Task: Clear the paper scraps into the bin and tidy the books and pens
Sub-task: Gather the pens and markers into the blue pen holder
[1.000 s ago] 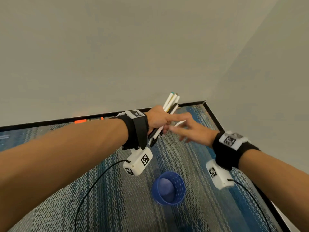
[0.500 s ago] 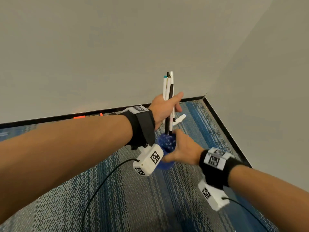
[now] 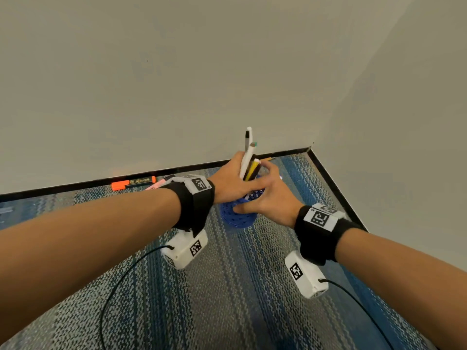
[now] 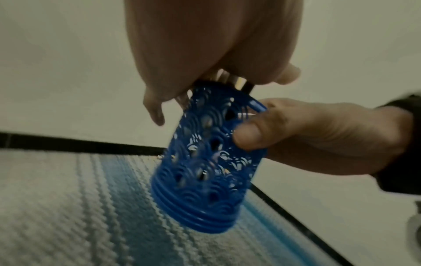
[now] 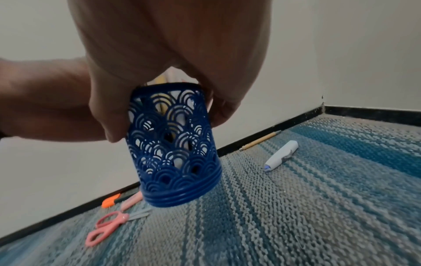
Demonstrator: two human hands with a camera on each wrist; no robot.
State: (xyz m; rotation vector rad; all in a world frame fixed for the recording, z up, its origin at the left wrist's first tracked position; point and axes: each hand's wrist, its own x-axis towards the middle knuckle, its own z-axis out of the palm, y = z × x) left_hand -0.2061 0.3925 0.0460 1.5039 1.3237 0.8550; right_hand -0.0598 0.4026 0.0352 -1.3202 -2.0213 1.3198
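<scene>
A bundle of white, black and yellow pens stands nearly upright in my left hand, which grips it by the middle. The lower ends of the pens sit inside a blue lattice pen holder. My right hand grips that holder from the right, thumb on its wall, and keeps it tilted just above the carpet. The right wrist view shows the holder with pale pen shafts visible through its holes. The left wrist view shows the holder directly under my left palm.
Pink scissors, an orange highlighter and a pink marker lie along the black skirting on the left. A white pen-like tool and a wooden pencil lie near the room corner. Striped blue-grey carpet covers the floor.
My right hand took the blue holder off the carpet and raised it. My left hand turned the pen bundle upright and lowered its ends into the holder.
</scene>
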